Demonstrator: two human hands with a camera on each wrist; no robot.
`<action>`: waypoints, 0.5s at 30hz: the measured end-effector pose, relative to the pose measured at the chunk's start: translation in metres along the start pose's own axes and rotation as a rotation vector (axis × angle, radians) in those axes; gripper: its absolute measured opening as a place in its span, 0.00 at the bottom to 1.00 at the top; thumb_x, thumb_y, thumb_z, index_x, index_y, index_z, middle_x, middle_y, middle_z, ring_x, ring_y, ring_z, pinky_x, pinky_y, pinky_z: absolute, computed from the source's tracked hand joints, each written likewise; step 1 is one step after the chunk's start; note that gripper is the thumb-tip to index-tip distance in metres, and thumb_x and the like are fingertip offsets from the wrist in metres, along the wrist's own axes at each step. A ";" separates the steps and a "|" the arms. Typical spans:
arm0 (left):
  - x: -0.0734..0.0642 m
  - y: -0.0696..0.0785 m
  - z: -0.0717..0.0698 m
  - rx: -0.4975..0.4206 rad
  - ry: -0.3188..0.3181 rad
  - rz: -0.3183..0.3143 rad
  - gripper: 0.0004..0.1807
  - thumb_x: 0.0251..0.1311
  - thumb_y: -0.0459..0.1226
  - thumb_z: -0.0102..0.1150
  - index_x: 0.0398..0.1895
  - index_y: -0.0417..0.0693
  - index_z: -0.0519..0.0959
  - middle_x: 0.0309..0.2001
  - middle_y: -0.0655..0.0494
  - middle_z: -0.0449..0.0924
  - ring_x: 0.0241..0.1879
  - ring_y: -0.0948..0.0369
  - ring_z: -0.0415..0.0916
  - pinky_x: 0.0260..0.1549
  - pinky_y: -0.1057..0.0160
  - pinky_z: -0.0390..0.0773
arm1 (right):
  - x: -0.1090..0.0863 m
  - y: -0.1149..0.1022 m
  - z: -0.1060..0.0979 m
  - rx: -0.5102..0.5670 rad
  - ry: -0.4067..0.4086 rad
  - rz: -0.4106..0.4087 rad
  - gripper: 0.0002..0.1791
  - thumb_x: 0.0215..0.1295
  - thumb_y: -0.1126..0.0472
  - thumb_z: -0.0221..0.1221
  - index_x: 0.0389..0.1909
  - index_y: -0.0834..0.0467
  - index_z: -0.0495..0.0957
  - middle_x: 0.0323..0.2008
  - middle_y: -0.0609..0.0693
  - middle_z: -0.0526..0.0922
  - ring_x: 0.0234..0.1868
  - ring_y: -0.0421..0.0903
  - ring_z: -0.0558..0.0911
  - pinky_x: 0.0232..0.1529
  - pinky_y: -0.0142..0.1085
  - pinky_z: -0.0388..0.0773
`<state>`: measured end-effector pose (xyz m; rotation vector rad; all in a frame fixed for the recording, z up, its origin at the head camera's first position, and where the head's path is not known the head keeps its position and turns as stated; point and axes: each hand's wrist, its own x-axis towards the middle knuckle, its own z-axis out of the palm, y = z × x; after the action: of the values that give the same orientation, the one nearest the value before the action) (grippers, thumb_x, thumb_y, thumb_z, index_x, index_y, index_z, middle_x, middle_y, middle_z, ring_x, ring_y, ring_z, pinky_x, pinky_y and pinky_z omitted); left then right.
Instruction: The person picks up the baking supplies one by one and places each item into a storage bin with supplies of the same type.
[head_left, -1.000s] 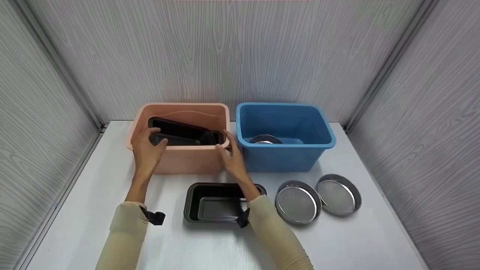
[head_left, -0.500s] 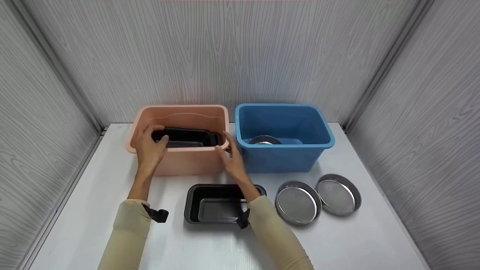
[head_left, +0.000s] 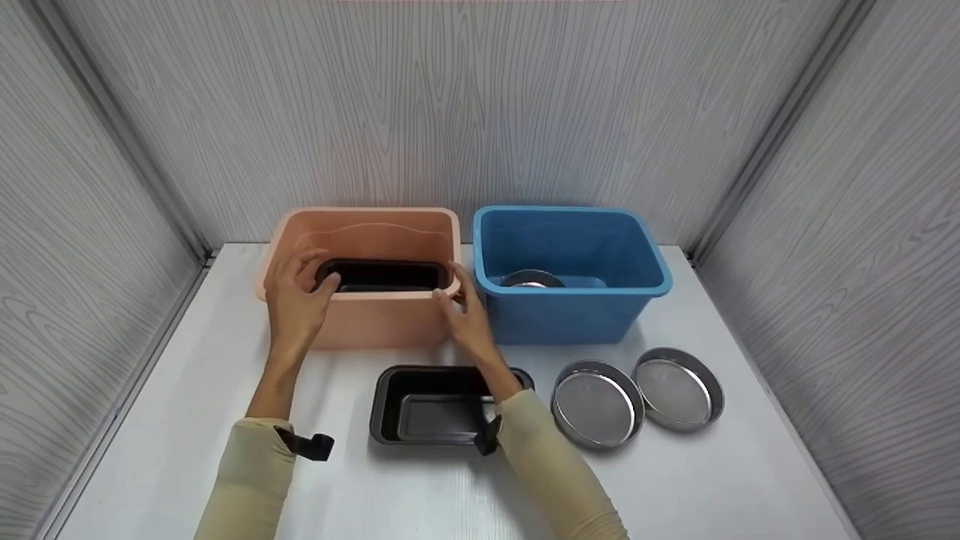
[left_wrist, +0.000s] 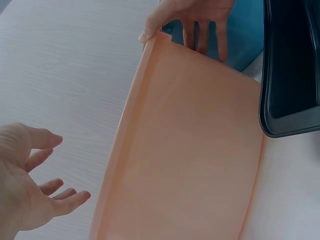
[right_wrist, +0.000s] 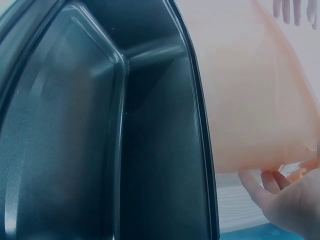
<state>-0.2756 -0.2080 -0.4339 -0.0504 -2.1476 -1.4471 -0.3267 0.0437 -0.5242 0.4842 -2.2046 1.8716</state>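
Observation:
My left hand (head_left: 294, 304) hovers at the left end of the peach bin (head_left: 382, 322), thumb and fingers spread and nothing between them. In the left wrist view the left hand (left_wrist: 30, 180) is apart from the bin's rim. Inside the bin a black loaf pan (head_left: 386, 279) lies about level, its lower part hidden by the front wall. My right hand (head_left: 466, 315) grips the bin's front right corner, thumb on the rim and fingers down the outer side. Another black loaf pan (head_left: 439, 418) sits on the table under my right forearm.
To the right of the peach bin stands a blue bin (head_left: 562, 319) with a round metal pan (head_left: 534, 277) inside. Two shallow round metal pans, a nearer one (head_left: 592, 409) and a farther one (head_left: 675, 394), lie side by side on the white table (head_left: 352, 487).
The loaf pan in the peach bin has gone from tilted to about level and lower. My left hand has let go of it. The right hand has stayed at the corner.

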 end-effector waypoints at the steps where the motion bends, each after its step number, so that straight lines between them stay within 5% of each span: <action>1: -0.001 0.000 -0.001 0.001 -0.003 -0.006 0.20 0.64 0.28 0.67 0.60 0.40 0.81 0.68 0.41 0.72 0.72 0.48 0.65 0.66 0.42 0.71 | 0.000 0.000 0.000 -0.006 -0.002 0.005 0.34 0.79 0.57 0.57 0.81 0.52 0.59 0.79 0.57 0.60 0.65 0.58 0.72 0.71 0.57 0.67; 9: -0.009 0.002 -0.008 -0.055 -0.086 -0.070 0.26 0.67 0.32 0.68 0.67 0.43 0.77 0.71 0.43 0.70 0.72 0.43 0.68 0.68 0.47 0.72 | 0.000 0.002 -0.002 -0.054 -0.020 0.048 0.34 0.80 0.51 0.56 0.81 0.51 0.58 0.80 0.52 0.60 0.70 0.56 0.72 0.71 0.51 0.69; 15: -0.016 0.003 -0.013 -0.047 -0.116 -0.060 0.29 0.66 0.35 0.70 0.70 0.46 0.76 0.69 0.42 0.73 0.69 0.44 0.70 0.65 0.45 0.74 | 0.001 0.003 -0.001 -0.041 -0.016 0.032 0.34 0.80 0.52 0.56 0.81 0.52 0.58 0.78 0.53 0.62 0.67 0.55 0.73 0.70 0.52 0.70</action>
<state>-0.2556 -0.2136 -0.4353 -0.0904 -2.2249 -1.5643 -0.3285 0.0448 -0.5263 0.4607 -2.2701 1.8401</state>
